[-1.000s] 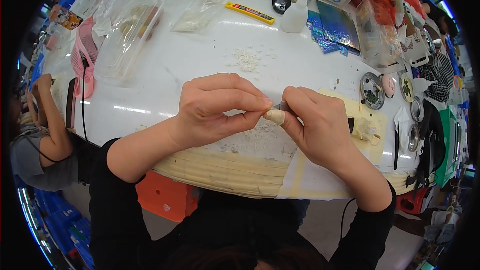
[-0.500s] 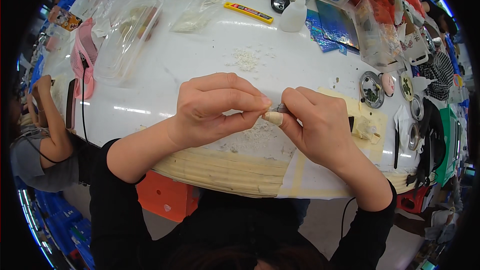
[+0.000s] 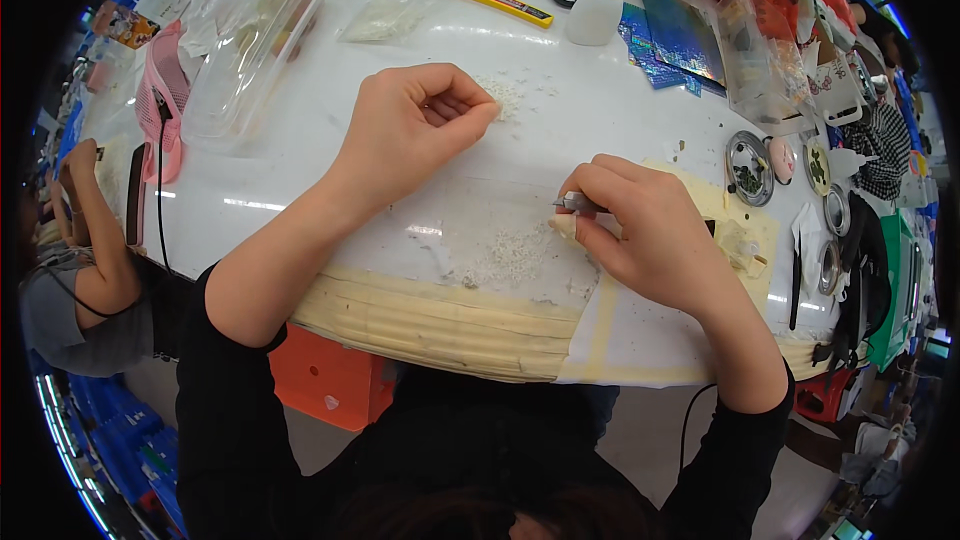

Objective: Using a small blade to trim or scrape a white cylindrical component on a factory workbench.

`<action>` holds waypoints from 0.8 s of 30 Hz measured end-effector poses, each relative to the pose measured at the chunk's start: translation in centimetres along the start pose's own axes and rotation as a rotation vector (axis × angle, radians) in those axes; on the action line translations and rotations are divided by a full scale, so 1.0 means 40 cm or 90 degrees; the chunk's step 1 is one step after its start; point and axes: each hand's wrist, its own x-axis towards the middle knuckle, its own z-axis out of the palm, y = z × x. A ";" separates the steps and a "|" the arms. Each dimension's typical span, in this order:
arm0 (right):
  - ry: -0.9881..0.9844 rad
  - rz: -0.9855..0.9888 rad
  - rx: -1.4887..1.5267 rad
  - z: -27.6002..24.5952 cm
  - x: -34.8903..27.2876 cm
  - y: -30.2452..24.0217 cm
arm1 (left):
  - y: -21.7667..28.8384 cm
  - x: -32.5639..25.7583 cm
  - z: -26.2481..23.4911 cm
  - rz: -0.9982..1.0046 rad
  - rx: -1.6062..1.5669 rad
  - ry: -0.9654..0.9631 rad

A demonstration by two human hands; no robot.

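Note:
My left hand point(image 3: 415, 130) is closed in a pinch above the table, its fingertips beside a small heap of white bits point(image 3: 510, 98). Whatever the pinch holds, if anything, is too small to make out. Lower and to the right, my right hand point(image 3: 645, 230) grips a small grey metal blade-like tool point(image 3: 576, 203) between thumb and curled fingers. Beige tape point(image 3: 563, 226) wraps its thumb tip. Below and left of that hand, more white crumbs point(image 3: 510, 255) lie scattered near the table's front edge.
A yellow flat case point(image 3: 502, 5), a white squeeze bottle point(image 3: 597, 15) and a clear plastic box point(image 3: 260, 50) lie farther back. Round metal dishes point(image 3: 750, 170) stand at the right. Beige tape point(image 3: 440, 325) covers the front edge. Another person's arm point(image 3: 100, 240) shows at left.
The two hands were together at the fingertips and are now apart. My left hand has moved up and away to the small white heap; my right hand has stayed nearly in place with the metal tool.

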 end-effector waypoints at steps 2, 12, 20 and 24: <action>-0.042 0.008 0.003 0.002 -0.002 -0.001 | -0.003 0.007 -0.007 -0.027 0.005 -0.005; -0.059 0.006 -0.083 0.019 0.003 -0.018 | 0.014 -0.009 0.005 -0.044 -0.099 0.000; 0.189 -0.066 0.150 0.000 0.024 -0.019 | 0.052 -0.042 0.019 -0.217 -0.387 -0.253; 0.197 -0.098 0.158 0.017 0.020 -0.029 | 0.045 -0.047 0.019 -0.265 -0.488 -0.327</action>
